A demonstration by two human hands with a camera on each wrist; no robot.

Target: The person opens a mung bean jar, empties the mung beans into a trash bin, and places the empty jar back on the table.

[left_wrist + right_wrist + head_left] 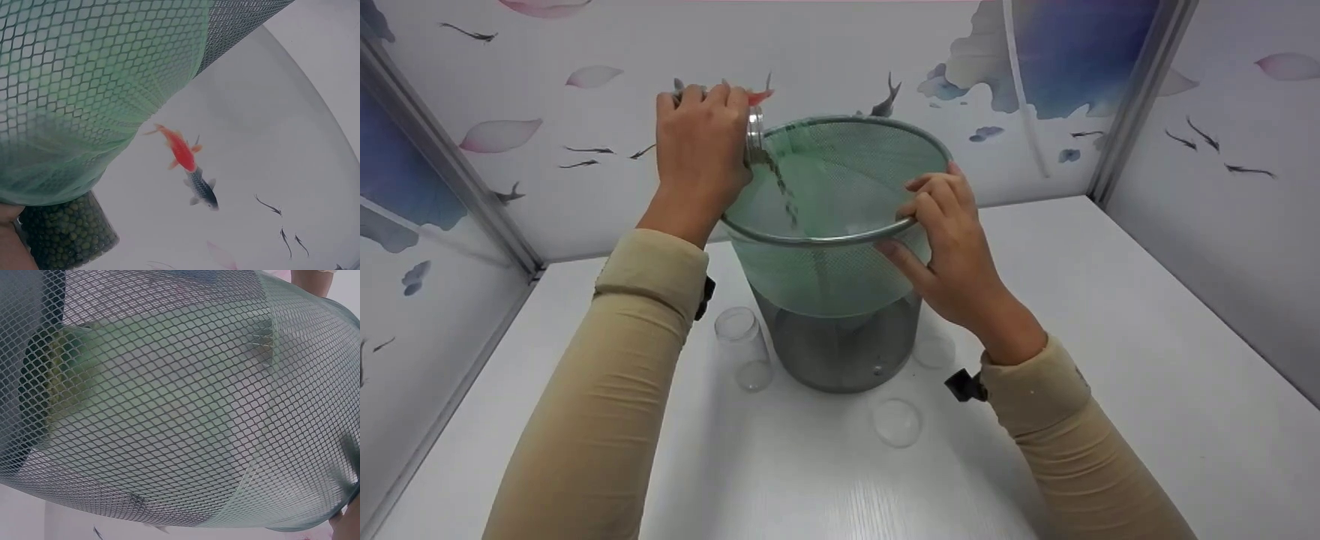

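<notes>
My left hand (701, 142) grips a clear jar (754, 139) tipped on its side over the rim of a mesh wastebasket (840, 352). A thin stream of small green beans (784, 191) falls from its mouth into the basket. In the left wrist view, the jar's closed end is still full of green beans (73, 230). A translucent green bag (817, 277) lines the basket and folds over its rim. My right hand (960, 247) holds the rim on the right, thumb outside and fingers over the edge. Mesh fills most of the right wrist view.
An uncapped clear jar (741, 349) stands on the white table (780, 472) left of the basket. Two round clear lids lie nearby, one lid (897, 422) in front and another lid (934, 351) at the right. Printed wall panels (825, 60) enclose the back and sides.
</notes>
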